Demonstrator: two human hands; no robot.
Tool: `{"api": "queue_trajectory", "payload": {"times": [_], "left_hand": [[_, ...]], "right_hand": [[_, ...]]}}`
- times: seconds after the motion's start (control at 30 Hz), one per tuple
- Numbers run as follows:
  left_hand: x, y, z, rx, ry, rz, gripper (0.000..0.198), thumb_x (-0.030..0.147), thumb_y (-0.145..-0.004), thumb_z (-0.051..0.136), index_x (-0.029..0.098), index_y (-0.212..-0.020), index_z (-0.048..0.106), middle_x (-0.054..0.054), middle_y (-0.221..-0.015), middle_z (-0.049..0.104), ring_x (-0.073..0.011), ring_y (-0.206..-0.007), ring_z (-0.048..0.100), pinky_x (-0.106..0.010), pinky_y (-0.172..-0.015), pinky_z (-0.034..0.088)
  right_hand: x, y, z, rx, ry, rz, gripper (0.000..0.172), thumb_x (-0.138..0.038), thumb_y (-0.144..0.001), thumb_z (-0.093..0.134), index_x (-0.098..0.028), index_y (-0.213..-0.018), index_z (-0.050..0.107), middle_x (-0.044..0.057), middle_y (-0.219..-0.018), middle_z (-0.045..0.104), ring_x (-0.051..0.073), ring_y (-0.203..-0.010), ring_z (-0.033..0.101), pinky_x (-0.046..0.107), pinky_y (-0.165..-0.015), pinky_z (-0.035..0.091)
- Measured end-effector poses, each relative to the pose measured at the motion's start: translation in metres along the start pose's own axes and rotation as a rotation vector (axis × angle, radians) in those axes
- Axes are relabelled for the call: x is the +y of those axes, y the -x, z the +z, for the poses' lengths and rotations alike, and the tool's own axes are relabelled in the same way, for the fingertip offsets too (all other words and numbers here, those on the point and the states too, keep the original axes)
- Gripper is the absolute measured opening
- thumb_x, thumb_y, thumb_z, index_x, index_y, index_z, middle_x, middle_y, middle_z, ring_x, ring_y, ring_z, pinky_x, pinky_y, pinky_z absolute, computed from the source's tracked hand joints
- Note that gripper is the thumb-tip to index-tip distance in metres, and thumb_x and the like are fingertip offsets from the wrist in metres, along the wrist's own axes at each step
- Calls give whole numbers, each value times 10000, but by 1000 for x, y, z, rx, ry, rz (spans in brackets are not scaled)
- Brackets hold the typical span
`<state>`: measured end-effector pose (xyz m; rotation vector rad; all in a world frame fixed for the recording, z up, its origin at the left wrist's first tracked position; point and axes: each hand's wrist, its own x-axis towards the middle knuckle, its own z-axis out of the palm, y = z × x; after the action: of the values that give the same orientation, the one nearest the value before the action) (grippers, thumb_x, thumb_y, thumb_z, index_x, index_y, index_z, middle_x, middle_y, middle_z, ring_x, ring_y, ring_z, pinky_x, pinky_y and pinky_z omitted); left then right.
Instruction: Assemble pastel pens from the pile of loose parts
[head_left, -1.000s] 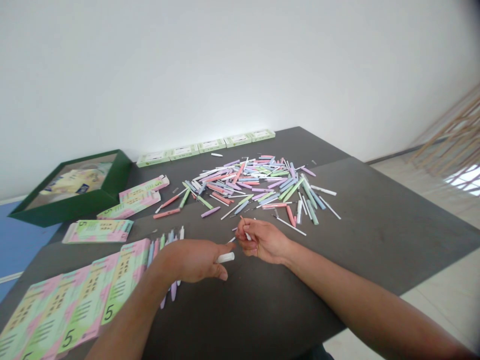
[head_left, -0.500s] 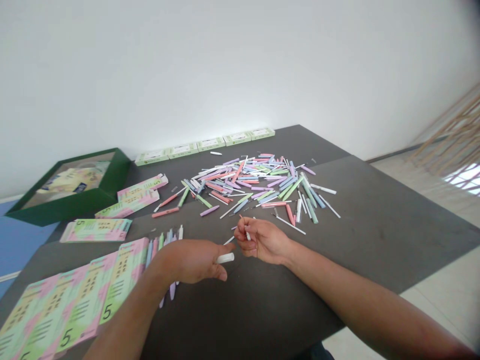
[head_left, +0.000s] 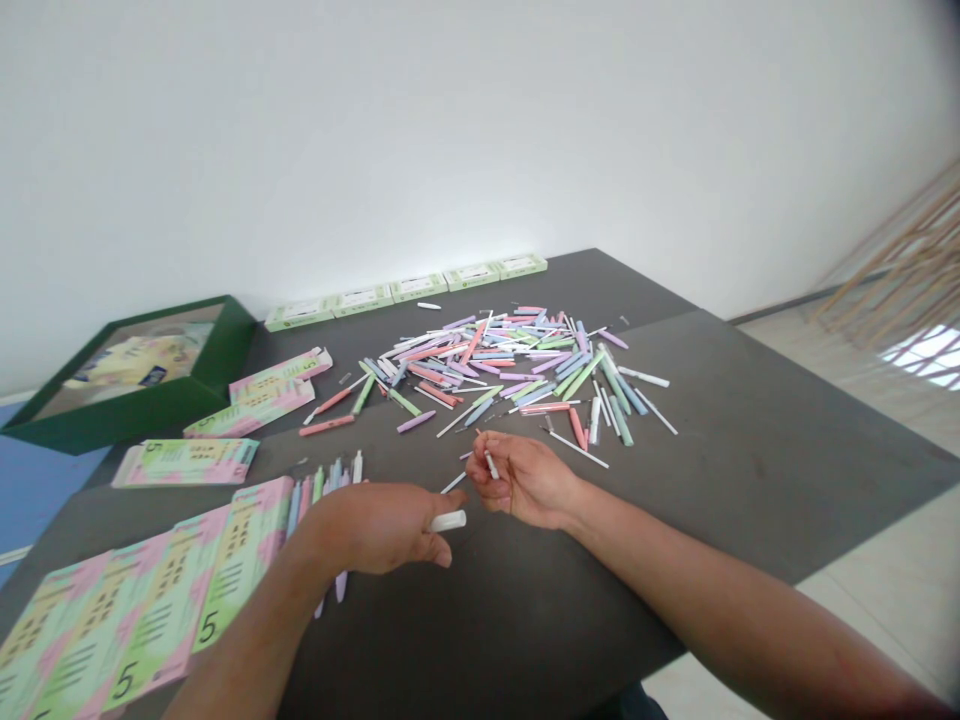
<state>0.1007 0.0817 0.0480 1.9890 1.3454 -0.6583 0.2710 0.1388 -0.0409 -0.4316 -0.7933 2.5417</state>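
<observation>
My left hand (head_left: 386, 525) rests low over the dark table (head_left: 750, 450) with its fingers closed round a white pen piece (head_left: 448, 521). Just to its right, my right hand (head_left: 521, 478) is curled round a thin white refill (head_left: 490, 462) that sticks up between its fingers. The two hands nearly touch. Behind them lies a wide heap of pastel pen parts (head_left: 510, 365): pink, green, blue, purple and white barrels and thin refills. A short row of assembled pens (head_left: 330, 480) lies under my left wrist.
Flat pastel packs marked 5 (head_left: 150, 610) cover the near left, with more packs (head_left: 259, 395) further back. A green open box (head_left: 127, 375) stands at the far left. Small green boxes (head_left: 405, 288) line the far edge by the white wall. The table's right edge drops to the floor.
The hands have barely moved. The view has drifted slightly, so everything sits a little lower and to the left.
</observation>
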Motion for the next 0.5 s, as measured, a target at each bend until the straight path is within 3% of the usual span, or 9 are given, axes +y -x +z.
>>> {"api": "queue_trajectory", "payload": {"times": [0.23,0.5], "left_hand": [[2,1,0,-4,12,-2,466,420,-824,513,231,-1249,491,-91,-976,699,-285,-855,649,-322,-671,465],[3,1,0,-8,-8,-14,458,455,-847,483,244,-1253,481,-92,-1006,692,-299,-895,643,-369,-735,469]], "right_hand": [[-1,1,1,-7,13,-5,117,-274,-825,488,-165,-782,500,-15,-669,489,49,-461,313,184,-451,190],[-1,2,3,-41,-5,-46,44,-178,-783,483,-166,-746,463,-21,-687,467,43,-466,287,184,-461,176]]}}
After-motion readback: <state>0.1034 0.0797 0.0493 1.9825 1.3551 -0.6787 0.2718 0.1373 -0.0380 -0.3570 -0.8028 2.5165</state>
